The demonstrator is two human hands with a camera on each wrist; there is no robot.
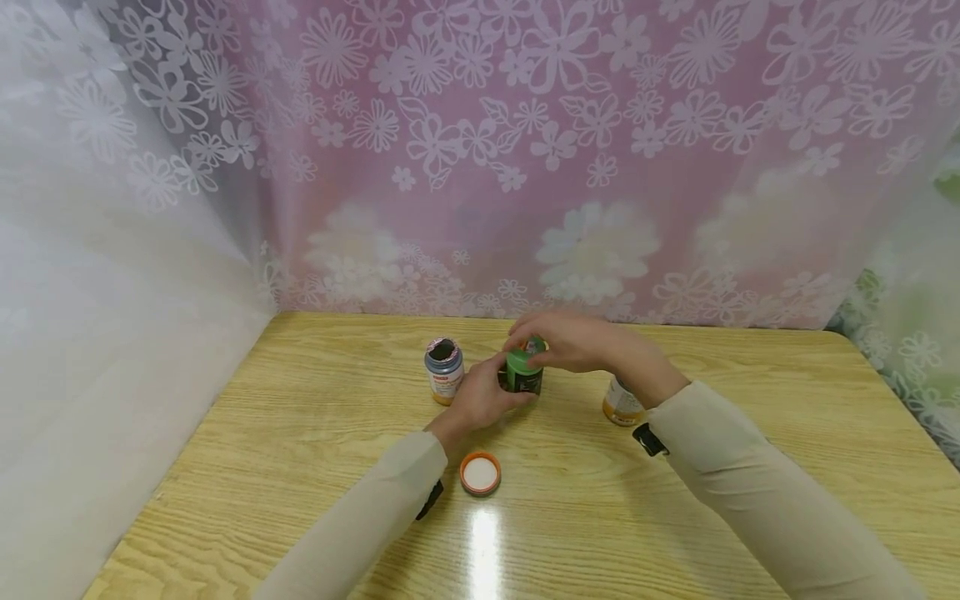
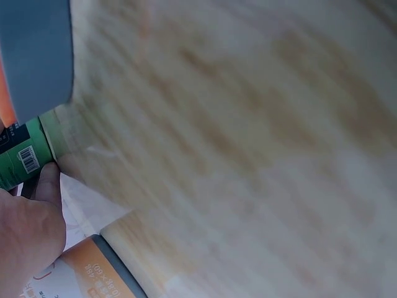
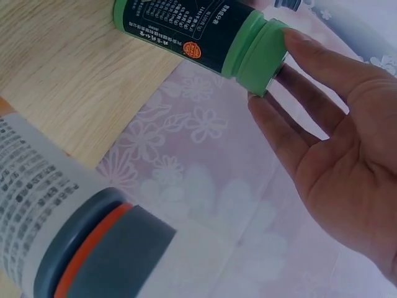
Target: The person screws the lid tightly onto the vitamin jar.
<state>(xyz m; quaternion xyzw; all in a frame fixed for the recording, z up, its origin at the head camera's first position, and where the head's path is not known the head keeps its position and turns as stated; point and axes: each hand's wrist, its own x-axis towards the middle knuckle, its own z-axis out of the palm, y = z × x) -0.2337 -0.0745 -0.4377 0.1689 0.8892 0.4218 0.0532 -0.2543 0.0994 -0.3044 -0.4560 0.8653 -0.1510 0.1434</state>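
Note:
A bottle with a dark printed label and green ends (image 1: pixel 525 382) stands between both hands on the wooden table. Its green lid (image 3: pixel 260 59) is on top in the right wrist view. My left hand (image 1: pixel 483 393) grips the bottle's side low down; in the left wrist view its fingers lie against the green part near the barcode. With thumb and fingertips, my right hand (image 3: pixel 353 136) pinches the lid's rim from above, palm clear of it. Just left of the left hand stands an uncapped white-and-orange bottle with a grey-blue neck (image 1: pixel 444 371).
A loose grey-blue cap with an orange rim (image 1: pixel 480 473) lies inside-up nearer the front. Under the right forearm stands another white-and-orange bottle (image 1: pixel 622 406), its grey-blue cap (image 3: pixel 124 248) showing in the right wrist view. A pink flowered curtain (image 1: pixel 450 167) hangs behind the table (image 1: pixel 315 433).

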